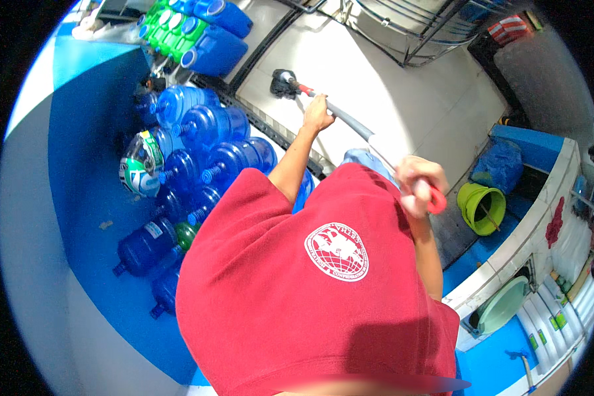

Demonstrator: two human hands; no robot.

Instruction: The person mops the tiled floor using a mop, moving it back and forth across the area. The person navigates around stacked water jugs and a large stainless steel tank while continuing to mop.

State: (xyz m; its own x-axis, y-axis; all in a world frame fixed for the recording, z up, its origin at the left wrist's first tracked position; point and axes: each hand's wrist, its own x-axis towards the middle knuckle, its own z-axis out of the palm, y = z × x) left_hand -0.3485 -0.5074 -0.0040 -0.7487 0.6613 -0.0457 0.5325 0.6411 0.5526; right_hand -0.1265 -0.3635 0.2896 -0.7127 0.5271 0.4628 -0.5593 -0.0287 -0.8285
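My left hand (318, 112) grips the grey pole of a long mop (350, 121) near a red band. At the pole's far end, the dark mop head (282, 84) rests on the pale tiled floor (409, 105). My right hand (420, 181) holds the upper end of the pole at a red looped handle (435, 200); motion slightly blurs these fingers. The pole runs diagonally across the top of my red shirt.
Blue water bottles (204, 122) lie stacked on my left beside a helmet (138, 165). Blue and green jugs (211, 49) are behind. A metal rack (416, 33) is ahead. Right are a yellow-green bucket (482, 208), a tiled ledge (541, 185) and a basin (501, 307).
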